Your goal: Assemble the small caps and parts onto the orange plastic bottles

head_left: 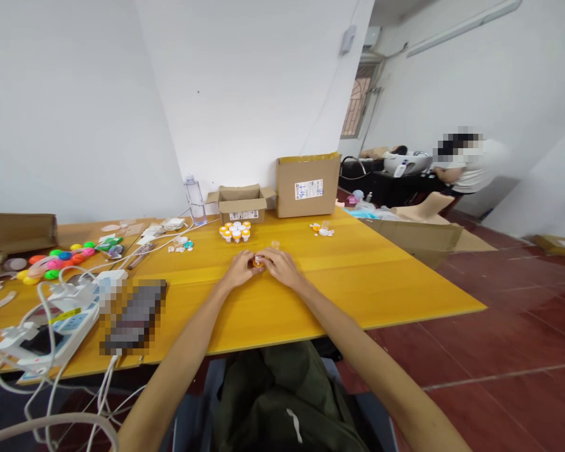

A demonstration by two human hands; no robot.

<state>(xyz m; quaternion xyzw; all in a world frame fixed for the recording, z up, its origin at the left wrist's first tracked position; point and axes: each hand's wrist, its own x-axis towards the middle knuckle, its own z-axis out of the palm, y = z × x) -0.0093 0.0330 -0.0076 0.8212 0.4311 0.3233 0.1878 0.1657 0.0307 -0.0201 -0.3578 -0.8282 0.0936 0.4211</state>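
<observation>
My left hand (238,269) and my right hand (280,265) meet over the middle of the yellow table (367,276). Together they pinch a small orange and white piece (258,262), mostly hidden by the fingers. Beyond them stands a cluster of small orange-and-white capped pieces (236,231). A few more such pieces (322,230) lie to the far right. A tiny clear piece (275,244) sits just past my right hand.
Two cardboard boxes (242,202) (307,184) and a water bottle (194,200) stand along the wall. Colourful round pieces (59,260), a power strip with white cables (51,323) crowd the left. Another person (466,164) works at the back right.
</observation>
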